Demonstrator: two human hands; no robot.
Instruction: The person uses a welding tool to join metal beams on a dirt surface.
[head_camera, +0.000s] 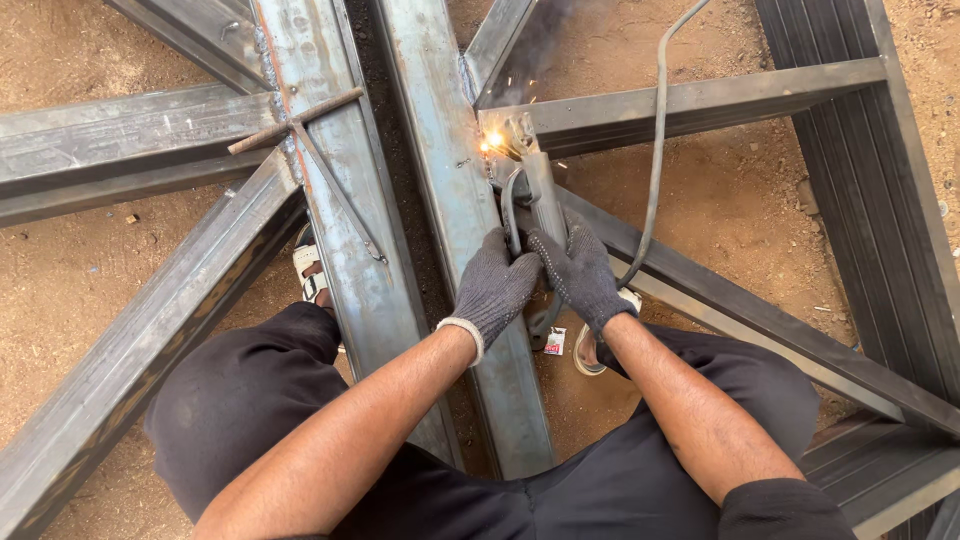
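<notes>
I see hard, bright daylight from overhead; the reddish-brown dirt ground (730, 215) looks slightly washed out. The grey steel beams (440, 200) cast short dark shadows. An orange welding spark (492, 142) flares, with thin smoke above. Focus is sharp, with mild wide-angle stretching at the edges.

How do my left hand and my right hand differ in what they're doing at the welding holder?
The right hand wraps the electrode holder from its right side, fingers around the handle. The left hand sits lower, pressed in from the left side. The left glove shows a white cuff, the right none. Both wear dark grey knit gloves and point toward the sparks.
</notes>
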